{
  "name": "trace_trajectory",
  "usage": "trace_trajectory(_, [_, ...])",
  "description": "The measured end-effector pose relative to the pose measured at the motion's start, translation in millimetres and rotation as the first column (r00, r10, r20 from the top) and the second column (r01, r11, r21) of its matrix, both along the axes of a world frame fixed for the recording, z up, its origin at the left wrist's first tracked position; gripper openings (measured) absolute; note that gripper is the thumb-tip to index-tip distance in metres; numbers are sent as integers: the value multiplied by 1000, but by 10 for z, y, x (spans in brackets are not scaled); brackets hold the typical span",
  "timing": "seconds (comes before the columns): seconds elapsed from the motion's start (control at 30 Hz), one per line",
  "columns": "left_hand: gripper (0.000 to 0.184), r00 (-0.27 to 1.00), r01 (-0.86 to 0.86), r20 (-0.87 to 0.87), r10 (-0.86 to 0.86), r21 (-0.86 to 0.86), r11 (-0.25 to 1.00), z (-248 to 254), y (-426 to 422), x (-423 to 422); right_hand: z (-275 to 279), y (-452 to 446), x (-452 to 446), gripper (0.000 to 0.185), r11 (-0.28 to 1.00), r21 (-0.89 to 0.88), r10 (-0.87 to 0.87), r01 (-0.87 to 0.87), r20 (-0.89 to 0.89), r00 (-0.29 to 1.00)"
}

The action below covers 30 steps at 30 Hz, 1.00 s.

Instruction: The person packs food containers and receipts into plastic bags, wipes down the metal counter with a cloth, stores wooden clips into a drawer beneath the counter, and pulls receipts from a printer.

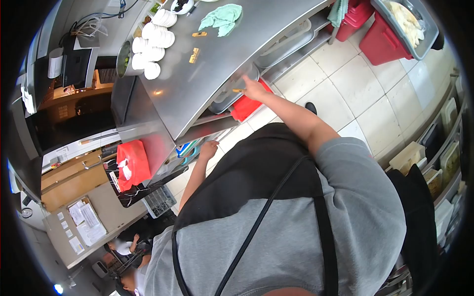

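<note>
My right hand (253, 90) reaches out over the edge of the steel counter (173, 98), above a lower shelf with a clear container (227, 96) and a red cloth or bag (249, 104). Its index finger points outward, and a small yellow piece (238, 91) shows at its other fingertips. Two similar yellow pieces (194, 55) lie on the counter. My left hand (209, 149) hangs beside the counter's corner, near blue items (186, 149) on the shelf below; its fingers are curled and nothing shows in them.
White cup stacks (154, 44), a metal bowl (124, 58) and a green cloth (220, 19) are on the counter. Red bins (382, 42) stand on the tiled floor at the upper right. A red bag (133, 165) hangs left. Other people (123, 246) are at the lower left.
</note>
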<state>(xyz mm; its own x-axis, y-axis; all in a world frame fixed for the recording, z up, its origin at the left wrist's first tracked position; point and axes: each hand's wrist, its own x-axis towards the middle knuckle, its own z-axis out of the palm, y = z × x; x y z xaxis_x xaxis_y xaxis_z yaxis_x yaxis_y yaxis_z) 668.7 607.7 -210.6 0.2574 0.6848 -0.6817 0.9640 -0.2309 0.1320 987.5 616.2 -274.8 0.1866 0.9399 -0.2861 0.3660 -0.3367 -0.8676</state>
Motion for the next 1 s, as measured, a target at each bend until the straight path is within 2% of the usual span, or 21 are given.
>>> trace_trajectory(0.03, [28,1000,-4,5,4,-2,1000,5,-7,51,-29,36,-9,57,1000,-2,4,-4,5,1000])
trace_trajectory(0.1, [27,998,22,55,-24,31,999,29,-29,141,-165,149,-80,50,986,122,98,-113,124,987])
trace_trajectory(0.13, [26,998,15,53,-17,29,999,53,-37,182,-219,148,-89,50,985,122,104,-119,127,986])
trace_trajectory(0.2, [26,998,-9,62,7,25,1000,105,-44,251,-288,117,-67,35,970,227,84,-87,24,996])
trace_trajectory(0.23, [26,997,-27,69,26,19,999,134,-44,288,-326,82,-36,35,968,231,90,-94,28,996])
trace_trajectory(0.3, [25,993,-51,111,49,15,999,235,-61,384,-353,9,62,24,984,149,-69,94,-166,984])
trace_trajectory(0.33, [25,987,-67,149,66,6,998,292,-64,431,-359,2,110,20,991,100,-76,83,-70,995])
trace_trajectory(0.37, [25,986,-74,154,71,15,997,362,-59,492,-359,36,116,20,991,109,-69,76,-67,995])
trace_trajectory(0.43, [24,965,-82,245,90,-41,996,503,-45,631,-346,143,144,18,968,-63,-249,241,-300,921])
trace_trajectory(0.47, [22,917,-47,395,50,-17,999,625,-69,724,-890,387,-27,14,935,80,-295,345,-361,885])
trace_trajectory(0.5, [20,903,-44,426,66,-62,997,861,-98,904,-658,393,24,10,944,126,-223,305,-437,872])
trace_trajectory(0.6, [21,787,16,606,117,-209,978,1523,-160,1252,-1056,683,-73,10,940,185,-218,285,-316,923])
trace_trajectory(0.67, [24,712,33,680,172,-277,960,1894,-163,1316,-1268,650,5,11,938,102,-261,332,-421,868])
trace_trajectory(0.7, [22,682,19,703,202,-293,956,2109,-179,1346,-1018,523,124,13,965,25,-246,262,-274,930])
trace_trajectory(0.73, [21,632,12,742,224,-299,954,2229,-194,1314,-530,332,271,15,995,30,-92,97,-122,988])
trace_trajectory(0.77, [19,593,40,793,142,-205,978,2389,-203,1302,-656,313,337,20,994,-84,-76,62,-172,982])
trace_trajectory(0.8, [17,526,37,839,142,-189,981,2502,-220,1268,-107,166,475,20,985,-140,65,-99,-230,971])
trace_trajectory(0.83, [16,492,48,860,134,-180,982,2633,-236,1244,32,121,561,22,991,-54,94,-118,-334,938])
trace_trajectory(0.9, [13,373,91,925,68,-109,990,2774,-322,1190,454,66,738,22,968,-52,209,-245,-372,904])
trace_trajectory(0.97, [15,298,159,947,-116,71,985,2915,-415,1198,869,71,844,22,951,-14,279,-309,-393,876])
trace_trajectory(1.0, [15,288,135,951,-111,74,988,2977,-451,1221,1087,58,897,21,937,14,327,-350,-397,858])
